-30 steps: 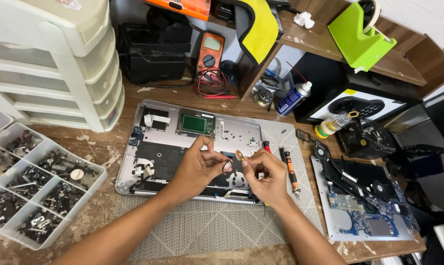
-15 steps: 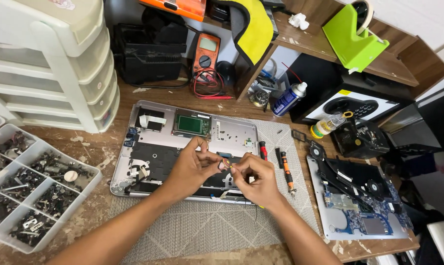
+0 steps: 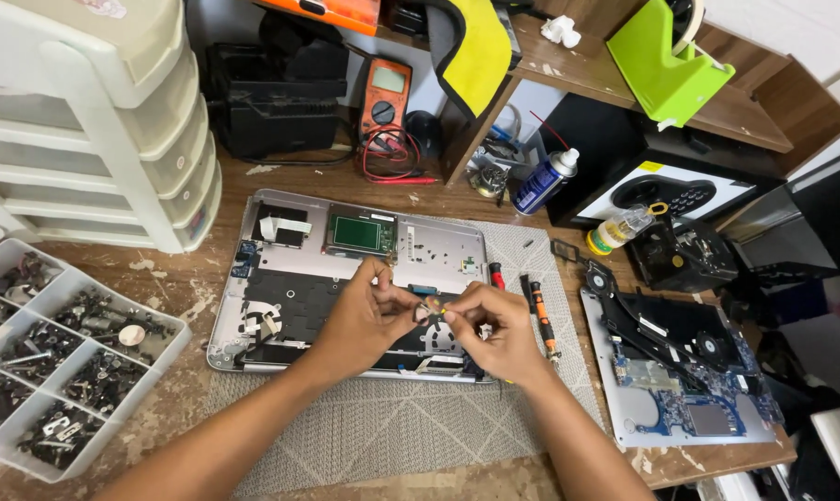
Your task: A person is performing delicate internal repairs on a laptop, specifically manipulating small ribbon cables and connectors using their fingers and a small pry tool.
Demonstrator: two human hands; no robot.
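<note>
At far left sits a compartmented screw tray [image 3: 63,353]. In the frame's centre, the left hand [image 3: 364,320] and right hand [image 3: 494,334] meet over the opened laptop chassis [image 3: 281,269], fingertips of both pinching a small dark part [image 3: 429,313]. An orange-handled screwdriver [image 3: 542,320] lies just right; a motherboard [image 3: 679,371] farther right.

You're at an electronics repair workshop. A multimeter [image 3: 384,93], sorted screw trays [image 3: 58,353] and an opened laptop shell [image 3: 346,278] crowd your surface [image 3: 160,278].

Orange multimeter [image 3: 384,91], blue spray can [image 3: 544,180]
</note>
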